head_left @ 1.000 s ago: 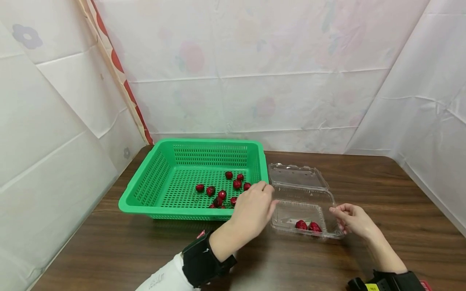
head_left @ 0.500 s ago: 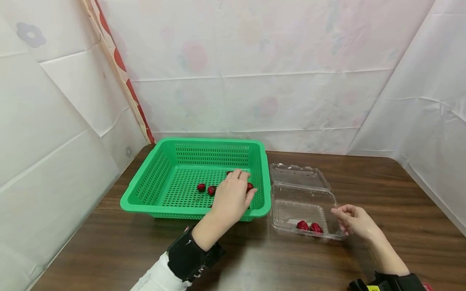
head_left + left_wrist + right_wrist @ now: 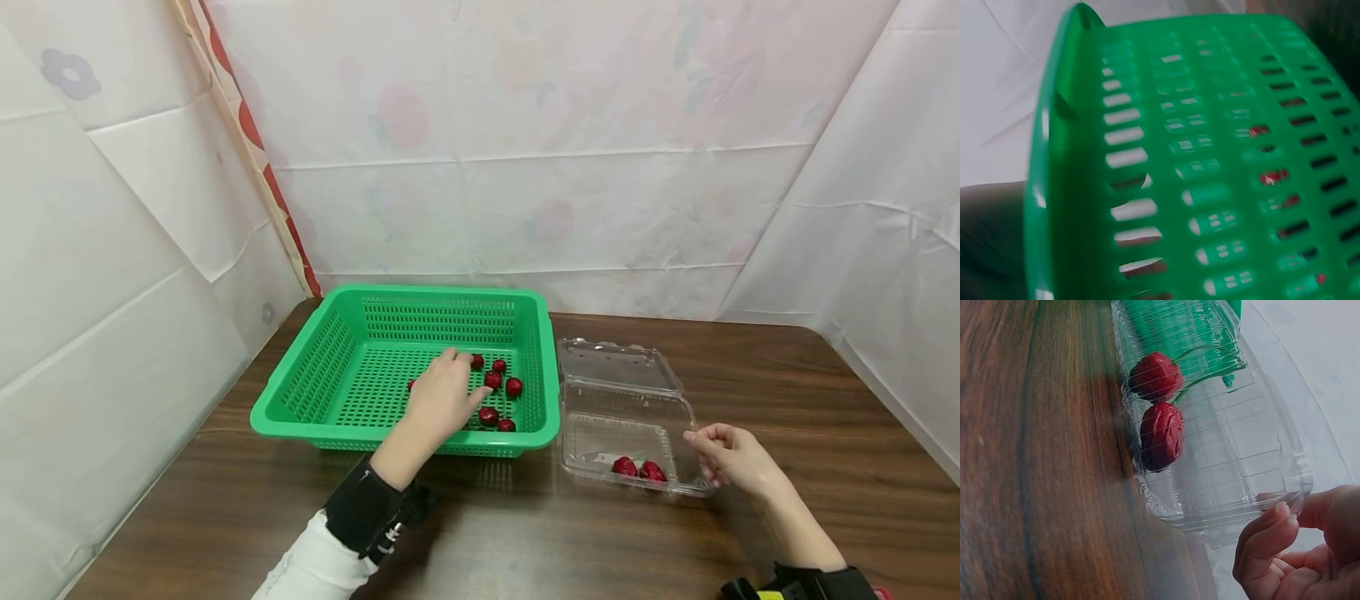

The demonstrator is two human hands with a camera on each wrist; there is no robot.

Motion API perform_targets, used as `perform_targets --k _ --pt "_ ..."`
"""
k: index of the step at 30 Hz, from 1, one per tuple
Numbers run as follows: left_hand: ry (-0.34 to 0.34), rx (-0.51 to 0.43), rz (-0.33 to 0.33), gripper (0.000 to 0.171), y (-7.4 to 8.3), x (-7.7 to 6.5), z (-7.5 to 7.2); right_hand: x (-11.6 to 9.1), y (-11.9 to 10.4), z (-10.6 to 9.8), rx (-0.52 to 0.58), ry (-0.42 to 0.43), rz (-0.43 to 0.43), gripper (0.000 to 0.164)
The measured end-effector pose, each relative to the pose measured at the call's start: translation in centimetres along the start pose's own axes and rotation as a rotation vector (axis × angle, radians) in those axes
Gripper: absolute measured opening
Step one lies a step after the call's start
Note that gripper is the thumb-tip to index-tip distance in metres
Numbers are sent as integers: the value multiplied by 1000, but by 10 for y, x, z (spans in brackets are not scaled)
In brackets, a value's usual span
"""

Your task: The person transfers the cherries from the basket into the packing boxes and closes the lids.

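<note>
My left hand [image 3: 438, 396] reaches over the near side of the green basket [image 3: 550, 350], palm down, fingers spread and loosely bent above the cherries. Several red cherries [image 3: 513, 387] lie on the basket floor to its right; the hand covers others. The left wrist view shows mostly the basket's slotted outer wall [image 3: 1079, 187]; the hand's fingers are hidden there. On the right, my right hand [image 3: 735, 458] pinches the rim of a clear plastic clamshell box [image 3: 607, 433] between thumb and fingers. Inside it, along the near side, lie two cherries [image 3: 1162, 435] with green stems.
The box's hinged lid [image 3: 618, 367] lies folded back, away from me, close to the basket's right side. Both stand on a dark brown wooden table [image 3: 780, 383]. White patterned sheets [image 3: 480, 208] hang behind and at both sides.
My left hand has moved left from the basket's right edge to over its middle, uncovering cherries on the right. My right hand keeps its pinch on the box rim.
</note>
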State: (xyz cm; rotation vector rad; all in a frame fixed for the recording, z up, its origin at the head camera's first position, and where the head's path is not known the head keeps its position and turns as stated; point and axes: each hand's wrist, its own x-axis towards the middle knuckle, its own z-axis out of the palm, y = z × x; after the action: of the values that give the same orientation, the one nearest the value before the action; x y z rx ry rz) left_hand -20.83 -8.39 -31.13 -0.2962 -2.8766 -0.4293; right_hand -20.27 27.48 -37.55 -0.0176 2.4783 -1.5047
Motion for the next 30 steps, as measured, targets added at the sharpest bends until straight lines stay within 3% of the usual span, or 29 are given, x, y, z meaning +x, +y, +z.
perform_targets --k 5,10,13,16,24,30 --pt "-109 -7 -46 42 -12 4 2 0 1 0 1 -6 -8 32" --pt "-201 -42 -77 28 -20 6 3 0 0 0 3 -5 -6 32" --pt "-250 -53 -82 41 -24 7 6 0 -1 0 6 -4 -4 32" --pt "-288 -55 -89 49 -27 7 8 0 -1 -1 5 -4 -2 33" --pt "-353 -64 -85 39 -31 9 11 0 -1 -1 2 -4 0 33" --pt "-379 -93 -89 20 -31 10 12 0 0 0 0 -4 4 32"
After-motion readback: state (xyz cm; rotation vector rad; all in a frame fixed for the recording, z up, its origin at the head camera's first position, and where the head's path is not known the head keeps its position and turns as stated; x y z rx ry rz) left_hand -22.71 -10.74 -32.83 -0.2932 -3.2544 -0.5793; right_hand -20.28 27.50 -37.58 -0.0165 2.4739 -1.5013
